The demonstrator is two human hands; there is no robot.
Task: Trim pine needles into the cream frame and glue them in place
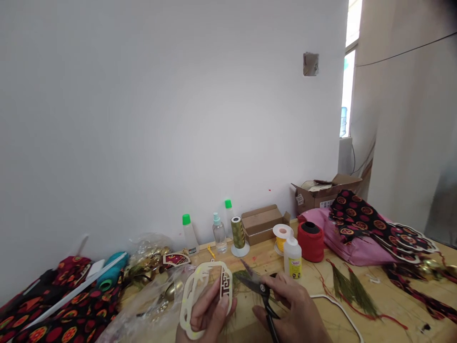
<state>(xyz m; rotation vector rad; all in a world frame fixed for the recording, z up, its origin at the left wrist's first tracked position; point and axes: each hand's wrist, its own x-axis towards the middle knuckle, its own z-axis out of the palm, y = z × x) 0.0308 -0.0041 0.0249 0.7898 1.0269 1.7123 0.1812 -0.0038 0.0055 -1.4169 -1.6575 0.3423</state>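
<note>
My left hand (210, 312) grips a pale cut-out wooden frame (188, 290) with a scalloped outline, a small loop on top and a brown fretwork strip along its right side. The thumb presses on the strip, and fingers show through the opening. In my right hand (294, 305) is a pair of black-handled scissors (263, 288). Their blades point up and left, just right of the frame and apart from it. Behind the blades lie loose green threads (243, 276) on the table.
A glue bottle (293, 259), red thread cone (310, 243), olive thread spool (237, 232) and spray bottle (219, 233) stand behind my hands. Green tassels (359, 288) lie to the right. Patterned fabric (78, 305) and a plastic bag (139, 305) lie left; cardboard boxes (262, 226) stand against the wall.
</note>
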